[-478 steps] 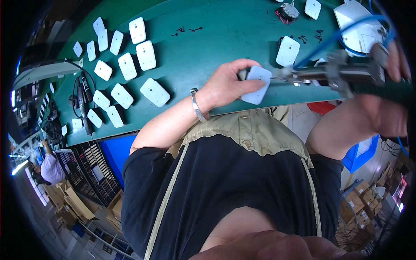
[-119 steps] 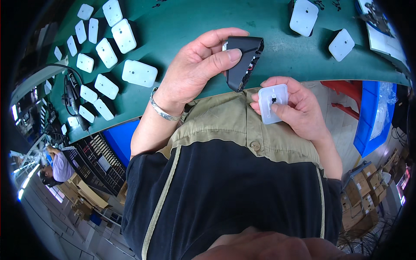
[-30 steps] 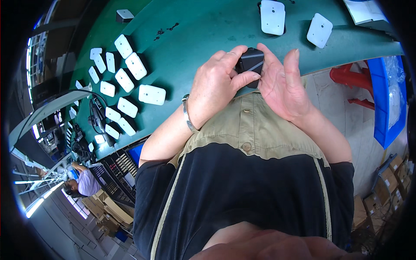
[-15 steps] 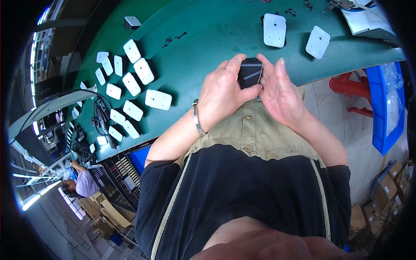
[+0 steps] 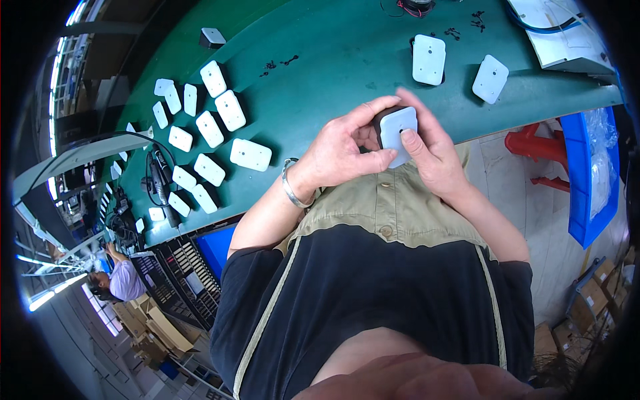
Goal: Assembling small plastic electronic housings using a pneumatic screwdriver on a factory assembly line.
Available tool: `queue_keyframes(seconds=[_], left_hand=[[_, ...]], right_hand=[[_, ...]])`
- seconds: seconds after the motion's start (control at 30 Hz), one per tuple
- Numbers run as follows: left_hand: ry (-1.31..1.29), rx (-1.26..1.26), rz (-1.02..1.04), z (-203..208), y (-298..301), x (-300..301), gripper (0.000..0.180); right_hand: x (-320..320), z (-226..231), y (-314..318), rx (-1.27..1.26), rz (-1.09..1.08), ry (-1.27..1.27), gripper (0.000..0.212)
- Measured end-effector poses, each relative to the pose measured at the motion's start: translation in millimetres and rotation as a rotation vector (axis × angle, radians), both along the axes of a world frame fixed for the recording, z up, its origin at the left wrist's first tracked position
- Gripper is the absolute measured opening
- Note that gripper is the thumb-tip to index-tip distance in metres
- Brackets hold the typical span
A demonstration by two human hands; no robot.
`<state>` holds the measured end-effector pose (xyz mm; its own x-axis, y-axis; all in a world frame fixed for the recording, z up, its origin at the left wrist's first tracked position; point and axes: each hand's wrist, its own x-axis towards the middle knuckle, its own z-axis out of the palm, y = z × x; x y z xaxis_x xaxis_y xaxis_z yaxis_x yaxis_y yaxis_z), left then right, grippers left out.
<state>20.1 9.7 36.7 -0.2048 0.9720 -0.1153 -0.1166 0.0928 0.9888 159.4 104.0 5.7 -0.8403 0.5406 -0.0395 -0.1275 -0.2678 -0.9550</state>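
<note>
Both my hands hold a small box-shaped device [image 5: 395,148] with a pale rounded face and a black body, just off the near edge of the green table [image 5: 320,73]. My left hand [image 5: 341,148] grips its left side between thumb and fingers. My right hand [image 5: 437,157] has its thumb pressed on the pale face near a dark round hole, its fingers wrapped behind the right side, slightly blurred. Beyond my hands lie a similar white-faced device [image 5: 428,60] and another white-faced piece [image 5: 491,79].
Several white-faced devices [image 5: 230,111] stand across the table's left side. Small black cable pieces [image 5: 279,65] lie farther back. At right are a white metal housing [image 5: 563,37], a blue bin [image 5: 587,180] with clear plastic and a red stool [image 5: 540,147]. A person [image 5: 120,279] works far left.
The device has been turned over: its black side faced up before, and its pale face shows now. My right thumb has come down onto that face.
</note>
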Motion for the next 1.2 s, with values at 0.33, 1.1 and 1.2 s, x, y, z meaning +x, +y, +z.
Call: queue_keyframes(seconds=[0.33, 1.1, 1.2], left_hand=[[-0.202, 0.009, 0.026, -4.8, -13.0, 10.3, 0.049], [-0.206, 0.120, 0.055, -16.9, -5.8, 0.7, 0.044], [-0.138, 0.081, 0.085, -15.7, -6.4, 1.7, 0.043]], right_hand=[[7.3, 7.2, 1.9, 0.377, 0.034, -0.118, 0.047], [3.5, 21.4, 0.2, 0.116, 0.022, -0.190, 0.043], [1.3, 20.5, -1.8, 0.123, 0.012, -0.241, 0.042]])
